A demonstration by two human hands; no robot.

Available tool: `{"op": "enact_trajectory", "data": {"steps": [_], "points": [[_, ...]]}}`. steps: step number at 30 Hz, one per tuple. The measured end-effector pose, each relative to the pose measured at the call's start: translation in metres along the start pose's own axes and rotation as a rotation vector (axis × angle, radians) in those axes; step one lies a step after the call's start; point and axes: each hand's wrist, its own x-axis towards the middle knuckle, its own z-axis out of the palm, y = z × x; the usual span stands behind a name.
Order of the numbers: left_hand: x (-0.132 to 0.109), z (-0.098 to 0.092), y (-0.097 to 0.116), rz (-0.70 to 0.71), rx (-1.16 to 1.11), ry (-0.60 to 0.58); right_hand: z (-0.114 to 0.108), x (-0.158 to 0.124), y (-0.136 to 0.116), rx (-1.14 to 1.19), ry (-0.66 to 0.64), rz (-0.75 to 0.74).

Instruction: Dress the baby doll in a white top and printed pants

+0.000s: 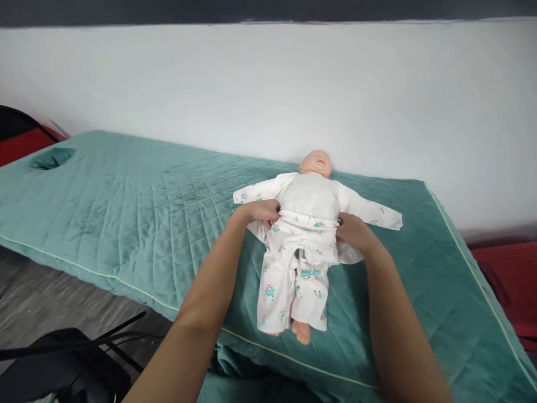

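Note:
A baby doll (315, 162) lies on its back on the green quilted bed (126, 207), head toward the wall. It wears white printed trousers (293, 274), and an open white printed top (369, 211) is spread under it with both sleeves out. My left hand (262, 212) is closed on the trousers' waistband at the doll's left-of-frame side. At the other side of the waist my right hand (352, 231) grips the same waistband. One bare foot (302, 331) sticks out of a trouser leg.
The bed has a face hole (52, 158) at its far left end and stands against a white wall (268, 84). Red furniture (507, 280) shows at the right, and more of it at the far left. A black stand (71, 358) sits on the floor lower left.

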Motion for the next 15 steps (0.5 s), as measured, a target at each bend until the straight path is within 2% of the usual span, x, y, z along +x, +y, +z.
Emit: {"op": "enact_trajectory", "data": {"steps": [3, 5, 11, 15], "points": [[0.0, -0.002, 0.003, 0.005, -0.003, -0.012, 0.001, -0.007, 0.0, -0.095, 0.101, -0.026], [-0.003, -0.002, 0.001, 0.014, -0.015, 0.019, 0.0, -0.01, 0.0, -0.099, 0.112, -0.035], [-0.008, -0.004, -0.009, 0.129, -0.066, 0.063, -0.004, -0.016, -0.002, 0.191, -0.032, -0.047], [-0.008, -0.002, -0.014, 0.178, -0.106, 0.03, -0.007, -0.023, -0.006, 0.43, -0.106, -0.068]]}}
